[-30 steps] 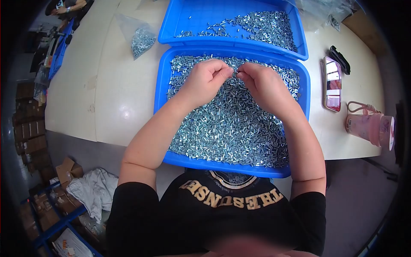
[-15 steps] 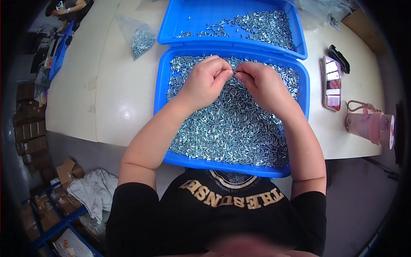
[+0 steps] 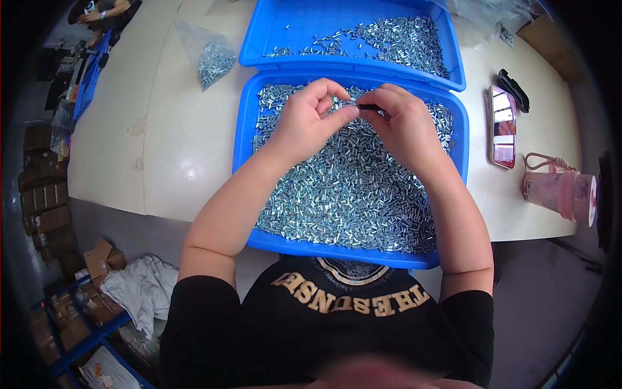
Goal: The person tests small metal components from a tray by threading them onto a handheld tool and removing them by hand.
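Both my hands are over a blue tray (image 3: 241,139) full of small shiny metal cylinders (image 3: 353,194). My right hand (image 3: 407,123) pinches a short black rod-like tool (image 3: 369,107), which points toward my left hand. The fingers of my left hand (image 3: 304,123) are curled, with the thumb reaching to the tool's tip. Something tiny and bright is at the left fingertips, too small to name. The two hands' fingertips nearly meet above the far part of the tray.
A second blue tray (image 3: 304,23) with fewer metal cylinders adjoins the far side. On the left lies a clear bag (image 3: 214,61) of metal parts. To the right are a phone (image 3: 503,126), a black case-like item (image 3: 513,89) and a pink cup (image 3: 557,191). A person (image 3: 107,11) is at far left.
My hands have turned and opened slightly at the fingertips, so the black tool in my right hand now shows. My left index finger has lifted away from the thumb.
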`<state>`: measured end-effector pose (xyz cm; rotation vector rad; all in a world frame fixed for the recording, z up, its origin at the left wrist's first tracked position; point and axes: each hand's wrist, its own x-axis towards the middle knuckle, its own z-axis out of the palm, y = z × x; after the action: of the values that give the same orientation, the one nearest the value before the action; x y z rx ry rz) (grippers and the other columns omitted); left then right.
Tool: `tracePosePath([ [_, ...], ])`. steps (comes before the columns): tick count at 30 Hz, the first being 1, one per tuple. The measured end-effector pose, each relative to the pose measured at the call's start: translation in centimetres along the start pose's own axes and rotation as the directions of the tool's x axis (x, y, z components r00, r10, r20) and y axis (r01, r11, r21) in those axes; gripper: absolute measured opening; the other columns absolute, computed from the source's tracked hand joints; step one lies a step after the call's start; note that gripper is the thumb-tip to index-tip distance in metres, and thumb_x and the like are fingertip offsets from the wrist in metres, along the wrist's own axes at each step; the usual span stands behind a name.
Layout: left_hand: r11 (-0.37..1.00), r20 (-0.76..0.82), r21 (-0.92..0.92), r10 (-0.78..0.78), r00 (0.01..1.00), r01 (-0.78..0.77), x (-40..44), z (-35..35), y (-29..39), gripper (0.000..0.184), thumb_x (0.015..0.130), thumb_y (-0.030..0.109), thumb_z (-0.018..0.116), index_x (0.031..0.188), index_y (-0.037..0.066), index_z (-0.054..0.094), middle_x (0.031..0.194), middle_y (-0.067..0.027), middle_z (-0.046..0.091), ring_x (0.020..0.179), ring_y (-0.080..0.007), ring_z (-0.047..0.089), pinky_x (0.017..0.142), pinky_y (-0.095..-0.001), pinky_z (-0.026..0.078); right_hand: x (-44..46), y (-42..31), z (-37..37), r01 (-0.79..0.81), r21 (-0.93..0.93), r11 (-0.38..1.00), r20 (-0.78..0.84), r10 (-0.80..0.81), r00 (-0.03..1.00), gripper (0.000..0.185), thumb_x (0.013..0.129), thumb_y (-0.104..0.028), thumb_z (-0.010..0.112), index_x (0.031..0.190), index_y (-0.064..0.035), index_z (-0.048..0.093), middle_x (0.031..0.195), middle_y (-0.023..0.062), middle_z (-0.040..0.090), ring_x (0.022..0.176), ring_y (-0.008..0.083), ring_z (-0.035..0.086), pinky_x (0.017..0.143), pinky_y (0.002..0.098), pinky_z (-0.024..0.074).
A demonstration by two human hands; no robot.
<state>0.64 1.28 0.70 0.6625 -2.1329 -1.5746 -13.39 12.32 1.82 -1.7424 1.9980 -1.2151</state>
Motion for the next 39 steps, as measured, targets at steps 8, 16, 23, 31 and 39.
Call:
tracePosePath([
  [8,0.989,-0.008,0.14,0.053,0.999,-0.051,0.4,-0.2,-0.9,0.012,0.078,0.007,0.067,0.087,0.005,0.06,0.059,0.0092,0.033,0.055,-0.0005,0.03,0.049,-0.0173,0.026,0.1,-0.2,-0.2,0.021,-0.036,0.999,0.002,-0.021,1.0,0.014,0.073,-0.005,0.066,0.086,-0.0028,0.062,0.076,0.0091,0.057,0.064,0.0229,0.058,0.055,0.0304,0.0455],
  [16,0.996,0.002,0.052,0.076,0.997,-0.076,0.5,-0.1,-1.0,0.016,0.08,0.018,0.066,0.084,0.003,0.061,0.055,0.0049,0.037,0.053,-0.0028,0.033,0.047,-0.0222,0.028,0.1,-0.3,-0.3,-0.042,-0.02,0.999,0.007,0.042,0.999,0.013,0.072,-0.008,0.065,0.084,-0.0053,0.062,0.078,0.0099,0.058,0.071,0.0285,0.059,0.061,0.036,0.0474],
  [23,0.987,0.018,0.14,0.081,0.997,-0.083,0.2,-0.2,-0.6,0.01,0.077,0.005,0.066,0.087,0.003,0.063,0.071,0.0028,0.055,0.058,-0.0012,0.042,0.052,-0.0177,0.034,0.0,-0.1,-0.2,-0.04,-0.015,0.999,0.009,0.04,0.999,0.013,0.073,-0.008,0.065,0.085,-0.0046,0.062,0.079,0.0106,0.059,0.072,0.0287,0.059,0.062,0.0362,0.0477],
  [31,0.944,-0.057,0.234,0.253,0.966,-0.233,0.3,-0.3,-0.6,0.009,0.076,0.004,0.068,0.083,0.002,0.064,0.071,0.0012,0.056,0.058,-0.0022,0.044,0.051,-0.0173,0.035,0.1,0.0,-0.2,-0.055,-0.051,0.997,0.069,0.058,0.996,0.012,0.077,-0.009,0.062,0.087,-0.0021,0.061,0.08,0.014,0.059,0.074,0.0313,0.059,0.066,0.037,0.0475],
  [39,0.942,-0.081,0.224,0.272,0.959,-0.249,0.2,-0.1,-0.2,0.01,0.075,0.006,0.068,0.083,0.002,0.064,0.07,-0.0002,0.057,0.058,-0.0033,0.046,0.052,-0.0186,0.037,0.2,-0.3,0.0,-0.154,0.017,0.988,0.067,0.152,0.986,0.012,0.075,-0.008,0.064,0.085,-0.0026,0.06,0.081,0.0131,0.059,0.072,0.03,0.058,0.064,0.0365,0.0475],
])
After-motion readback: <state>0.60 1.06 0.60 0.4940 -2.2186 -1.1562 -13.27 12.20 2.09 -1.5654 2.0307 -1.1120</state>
